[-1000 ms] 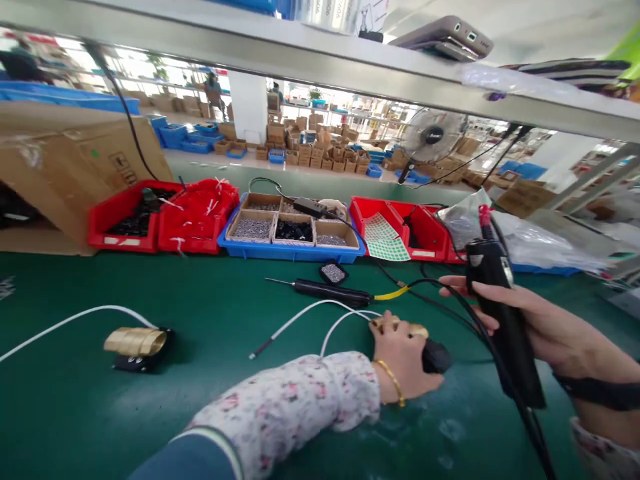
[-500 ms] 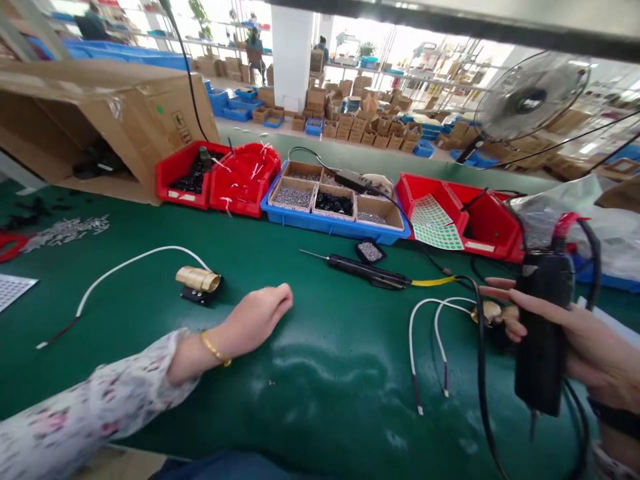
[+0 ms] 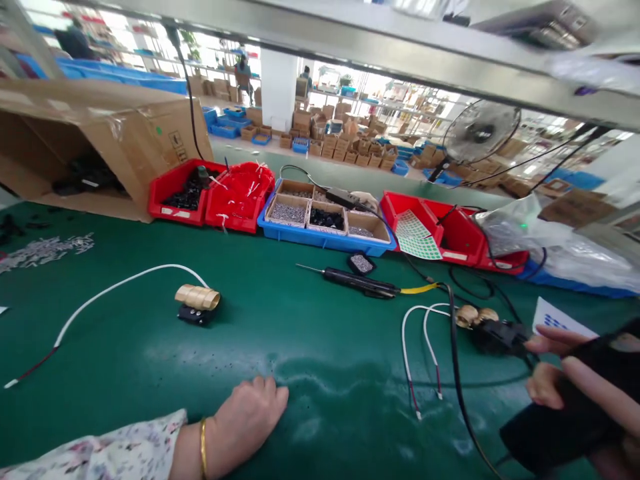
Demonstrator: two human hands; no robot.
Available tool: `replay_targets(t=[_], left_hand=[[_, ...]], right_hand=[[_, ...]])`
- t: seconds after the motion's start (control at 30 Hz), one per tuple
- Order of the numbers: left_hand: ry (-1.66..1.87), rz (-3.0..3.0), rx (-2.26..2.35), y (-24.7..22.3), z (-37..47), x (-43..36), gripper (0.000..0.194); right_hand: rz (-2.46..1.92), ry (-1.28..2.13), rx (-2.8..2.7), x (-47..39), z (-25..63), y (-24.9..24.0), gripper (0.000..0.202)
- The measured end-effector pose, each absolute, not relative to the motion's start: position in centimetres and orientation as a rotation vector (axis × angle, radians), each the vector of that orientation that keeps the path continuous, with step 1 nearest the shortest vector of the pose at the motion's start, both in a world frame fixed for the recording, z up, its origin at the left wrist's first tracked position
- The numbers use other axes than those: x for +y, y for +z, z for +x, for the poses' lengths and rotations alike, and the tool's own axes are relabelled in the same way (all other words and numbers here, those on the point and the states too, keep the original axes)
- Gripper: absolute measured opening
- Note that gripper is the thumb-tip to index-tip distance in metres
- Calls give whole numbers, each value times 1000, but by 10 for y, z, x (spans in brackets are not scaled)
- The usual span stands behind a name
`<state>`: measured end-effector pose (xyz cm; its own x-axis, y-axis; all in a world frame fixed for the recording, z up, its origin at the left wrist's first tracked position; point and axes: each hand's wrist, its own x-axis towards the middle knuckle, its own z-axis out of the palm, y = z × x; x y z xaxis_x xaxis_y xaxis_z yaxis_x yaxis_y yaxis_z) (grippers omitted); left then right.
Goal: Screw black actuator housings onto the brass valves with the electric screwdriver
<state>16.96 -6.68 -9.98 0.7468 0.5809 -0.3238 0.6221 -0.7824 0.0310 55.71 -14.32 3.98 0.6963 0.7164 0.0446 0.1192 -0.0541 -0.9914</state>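
Note:
My left hand (image 3: 250, 417) rests as a loose fist on the green mat near the front edge; nothing shows between its curled fingers. At the right edge, my right hand (image 3: 575, 373) grips a black box-shaped tool (image 3: 545, 433), partly cut off and blurred. Beside that hand lie black parts (image 3: 500, 337) with brass-coloured sleeves (image 3: 467, 317) and two white cables (image 3: 407, 347). A similar brass-sleeved piece (image 3: 197, 297) on a black block lies at left, its white cable (image 3: 115, 287) curving away. A black pen-shaped electric screwdriver (image 3: 360, 282) lies mid-table, pointing left.
Behind are red bins (image 3: 180, 213), a blue tray (image 3: 325, 241) of boxed small parts, and a large cardboard box (image 3: 125, 133). A small black dish (image 3: 361, 263) of screws sits by the screwdriver. A black cord (image 3: 457, 373) crosses the right side. A metal shelf (image 3: 350, 47) spans overhead.
My left hand has drawn back toward the front edge, still closed. My right hand has moved right and down with the black tool, which now tilts over. The view has shifted slightly.

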Motion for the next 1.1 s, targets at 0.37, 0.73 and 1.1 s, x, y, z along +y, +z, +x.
replay_targets(t=[0.37, 0.73, 1.1], left_hand=[[-641, 2725, 965, -95, 181, -64, 46], [-177, 2787, 1016, -48, 259, 45, 25], [168, 2713, 1095, -20, 415, 135, 31]], right_hand=[[-1257, 517, -627, -124, 444, 18, 37], [-1360, 337, -662, -129, 415, -43, 36], [-1429, 396, -717, -127, 422, -40, 38]])
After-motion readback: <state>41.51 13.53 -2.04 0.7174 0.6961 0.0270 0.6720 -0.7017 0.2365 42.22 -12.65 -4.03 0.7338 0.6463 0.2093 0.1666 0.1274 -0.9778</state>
